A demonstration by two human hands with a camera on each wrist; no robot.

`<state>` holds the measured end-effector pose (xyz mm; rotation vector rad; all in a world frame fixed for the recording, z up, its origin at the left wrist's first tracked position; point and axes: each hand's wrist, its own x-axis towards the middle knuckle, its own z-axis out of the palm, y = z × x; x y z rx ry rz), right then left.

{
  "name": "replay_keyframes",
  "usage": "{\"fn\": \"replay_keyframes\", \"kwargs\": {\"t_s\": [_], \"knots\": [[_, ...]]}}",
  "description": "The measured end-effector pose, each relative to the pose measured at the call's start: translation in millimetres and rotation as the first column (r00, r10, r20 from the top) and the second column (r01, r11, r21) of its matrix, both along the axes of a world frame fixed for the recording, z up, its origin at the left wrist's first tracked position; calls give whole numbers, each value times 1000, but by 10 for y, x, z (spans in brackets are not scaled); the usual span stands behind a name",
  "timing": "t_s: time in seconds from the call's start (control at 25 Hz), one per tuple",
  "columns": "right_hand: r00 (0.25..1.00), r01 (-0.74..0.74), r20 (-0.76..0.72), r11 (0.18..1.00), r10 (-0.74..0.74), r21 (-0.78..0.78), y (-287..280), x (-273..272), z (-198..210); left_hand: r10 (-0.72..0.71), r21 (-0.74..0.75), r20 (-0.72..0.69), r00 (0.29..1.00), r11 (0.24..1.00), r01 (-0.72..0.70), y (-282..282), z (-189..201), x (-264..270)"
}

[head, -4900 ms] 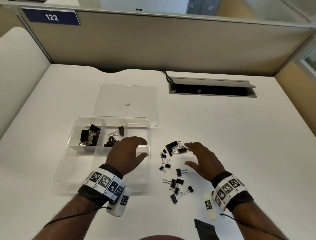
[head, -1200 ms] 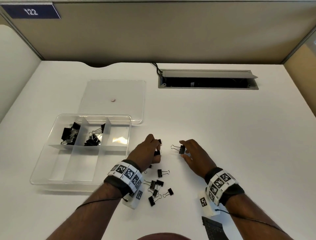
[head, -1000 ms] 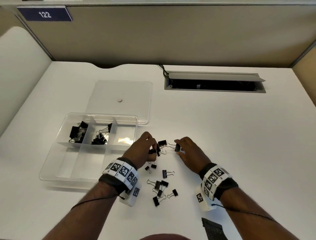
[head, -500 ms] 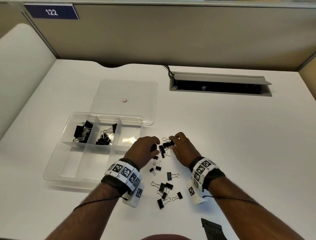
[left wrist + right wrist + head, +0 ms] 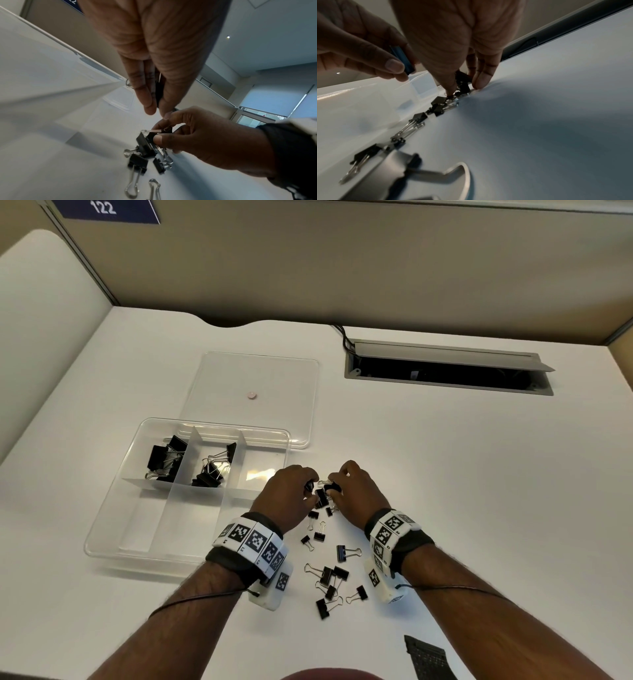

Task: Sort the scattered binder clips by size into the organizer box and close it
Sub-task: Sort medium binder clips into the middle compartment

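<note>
Hands: left hand (image 5: 287,495) pinches clip (image 5: 158,92), mostly hidden | right hand (image 5: 356,491) pinches clip (image 5: 167,130) | sizes unclear

both hands draw together: the left hand (image 5: 286,494) and right hand (image 5: 356,491) now nearly touch, each pinching a binder clip (image 5: 322,497).

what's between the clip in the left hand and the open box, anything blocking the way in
Nothing visible blocks it. The left hand pinches a binder clip just right of the organizer box, whose lid lies off behind it. The back right compartment nearest the hand shows no clips; only the box's low wall lies between.
</note>
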<state>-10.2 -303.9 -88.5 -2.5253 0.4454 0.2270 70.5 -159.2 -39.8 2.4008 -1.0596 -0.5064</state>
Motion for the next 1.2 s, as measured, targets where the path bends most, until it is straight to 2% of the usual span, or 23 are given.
{"fn": "replay_keyframes", "kwargs": {"t_s": [0.32,0.64,0.8,1.0,1.2], "knots": [[996,93,3,996,-93,11,132,87,-25,-10,29,5,1000,1000,10,-1,-25,16],[982,172,62,981,-178,92,7,-4,92,-63,162,-27,998,985,67,-93,-92,1],[954,254,132,959,-270,123,-124,-172,131,-119,273,-53,991,953,129,-243,-129,-3],[913,353,163,925,-374,143,-307,-383,149,-195,421,25,980,892,167,-470,-154,-72],[898,384,166,910,-407,154,-377,-498,140,-206,476,35,978,864,165,-557,-220,-54]]}}
